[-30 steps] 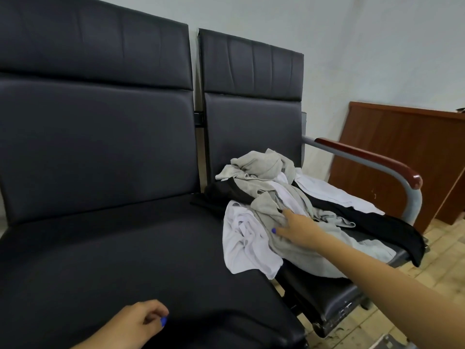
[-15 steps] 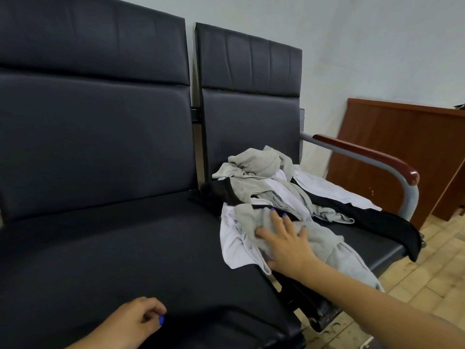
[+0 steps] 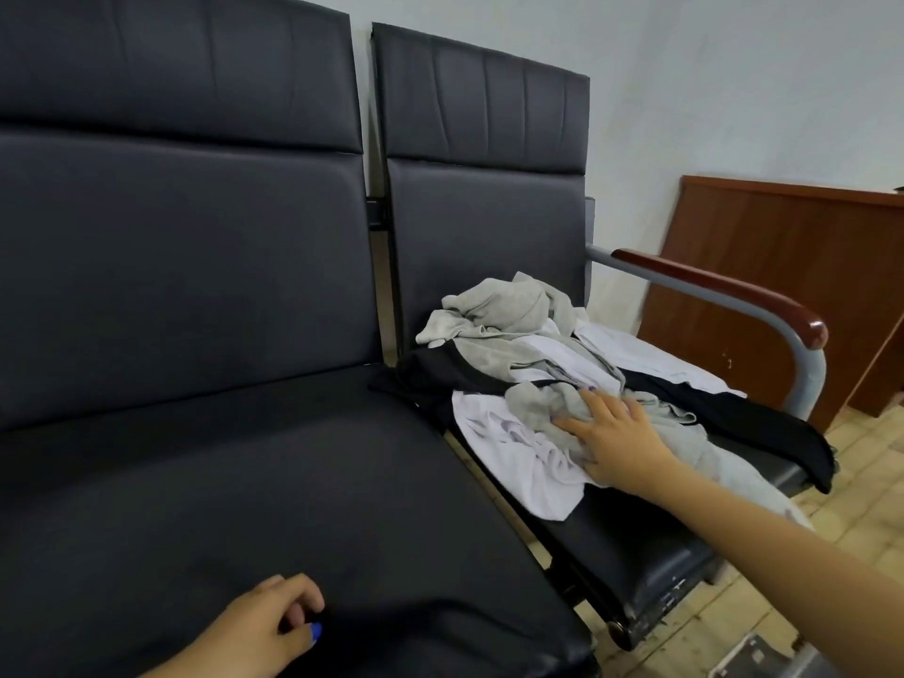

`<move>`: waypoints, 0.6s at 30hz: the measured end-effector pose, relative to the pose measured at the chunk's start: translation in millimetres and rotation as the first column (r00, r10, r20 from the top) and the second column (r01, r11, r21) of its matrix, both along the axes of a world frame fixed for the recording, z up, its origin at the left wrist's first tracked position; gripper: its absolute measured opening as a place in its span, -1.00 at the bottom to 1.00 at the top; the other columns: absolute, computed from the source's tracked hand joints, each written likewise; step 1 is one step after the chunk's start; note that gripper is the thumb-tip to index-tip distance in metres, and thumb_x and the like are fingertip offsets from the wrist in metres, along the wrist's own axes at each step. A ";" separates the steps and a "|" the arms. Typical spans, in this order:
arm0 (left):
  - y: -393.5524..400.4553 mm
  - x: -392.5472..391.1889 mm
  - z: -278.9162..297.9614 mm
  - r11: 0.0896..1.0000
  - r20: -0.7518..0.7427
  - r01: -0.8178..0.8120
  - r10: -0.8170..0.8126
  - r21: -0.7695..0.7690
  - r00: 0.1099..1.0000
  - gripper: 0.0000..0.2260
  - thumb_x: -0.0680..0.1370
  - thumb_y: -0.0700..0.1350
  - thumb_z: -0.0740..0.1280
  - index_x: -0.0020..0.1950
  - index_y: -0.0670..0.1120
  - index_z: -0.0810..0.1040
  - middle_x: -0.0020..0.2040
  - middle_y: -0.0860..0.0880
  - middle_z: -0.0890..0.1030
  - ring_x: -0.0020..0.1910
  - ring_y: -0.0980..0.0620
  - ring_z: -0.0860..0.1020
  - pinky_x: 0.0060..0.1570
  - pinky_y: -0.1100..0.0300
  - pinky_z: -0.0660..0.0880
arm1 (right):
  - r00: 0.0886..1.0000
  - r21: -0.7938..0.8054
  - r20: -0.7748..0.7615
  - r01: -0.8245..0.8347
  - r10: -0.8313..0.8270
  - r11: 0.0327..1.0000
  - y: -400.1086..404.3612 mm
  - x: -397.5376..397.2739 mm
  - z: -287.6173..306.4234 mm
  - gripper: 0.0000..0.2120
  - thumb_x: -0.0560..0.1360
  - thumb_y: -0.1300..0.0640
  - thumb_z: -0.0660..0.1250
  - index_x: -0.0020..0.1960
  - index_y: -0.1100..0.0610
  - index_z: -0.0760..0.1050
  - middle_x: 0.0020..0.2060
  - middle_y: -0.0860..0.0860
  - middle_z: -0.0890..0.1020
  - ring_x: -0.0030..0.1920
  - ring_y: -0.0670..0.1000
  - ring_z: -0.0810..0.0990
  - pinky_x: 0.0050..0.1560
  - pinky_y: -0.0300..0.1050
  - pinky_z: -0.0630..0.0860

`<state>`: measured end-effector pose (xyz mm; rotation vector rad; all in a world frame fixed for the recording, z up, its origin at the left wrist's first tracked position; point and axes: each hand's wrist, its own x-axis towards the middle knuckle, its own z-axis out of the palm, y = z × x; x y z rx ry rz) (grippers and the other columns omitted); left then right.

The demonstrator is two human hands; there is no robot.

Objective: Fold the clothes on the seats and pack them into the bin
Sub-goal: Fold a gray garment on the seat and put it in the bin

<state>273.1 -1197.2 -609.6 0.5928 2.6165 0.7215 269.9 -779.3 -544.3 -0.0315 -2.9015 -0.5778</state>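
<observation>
Black padded seats (image 3: 244, 482) against a pale wall. Left hand (image 3: 264, 623) rests on the near seat's front, fingers loosely curled, holding nothing. Clothes heap (image 3: 538, 364) (grey, white, black) lies under and beyond the right hand (image 3: 611, 442), which presses flat, fingers spread, on grey fabric. Judged light, limp, tangled; best pinched at a hem or collar.

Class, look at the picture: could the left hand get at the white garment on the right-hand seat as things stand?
Probably yes. The left hand sits at the near seat's front edge, and only bare cushion lies between it and the white garment, whose near corner is uncovered beside the right hand.
</observation>
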 end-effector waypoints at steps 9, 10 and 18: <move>1.3 -1.9 -11.4 1.000 -0.004 -0.009 0.009 -0.020 1.000 -0.84 0.50 0.14 0.32 -0.05 0.21 0.35 -0.05 0.11 0.44 -0.10 0.19 0.43 -0.02 0.34 0.41 | 0.935 -0.919 -0.149 -0.011 -0.322 0.393 -0.7 -60.3 56.4 -0.61 0.60 0.11 0.21 0.41 0.17 0.32 0.39 0.16 0.35 0.38 0.13 0.32 0.31 -0.05 0.26; 1.8 -1.9 -11.6 1.000 0.000 -0.009 0.009 -0.023 1.000 -0.84 0.51 0.14 0.32 -0.06 0.21 0.34 -0.05 0.10 0.44 -0.08 0.18 0.43 -0.01 0.33 0.41 | 0.914 -0.950 -0.086 0.045 -0.396 0.309 3.2 -68.9 57.1 -0.49 0.61 0.12 0.21 0.51 0.14 0.15 0.49 0.17 0.19 0.46 0.16 0.19 0.39 -0.01 0.19; 1.0 -7.8 -12.4 1.000 0.040 0.021 -0.021 0.001 0.999 -0.85 0.52 0.13 0.31 -0.06 0.18 0.35 -0.03 0.09 0.43 -0.09 0.17 0.40 -0.05 0.35 0.36 | 0.760 -0.879 0.460 0.463 -0.459 -0.113 2.6 -75.0 53.6 -0.68 0.54 -0.10 0.27 0.08 0.16 0.48 -0.16 0.15 0.55 -0.36 0.11 0.46 -0.59 -0.22 0.41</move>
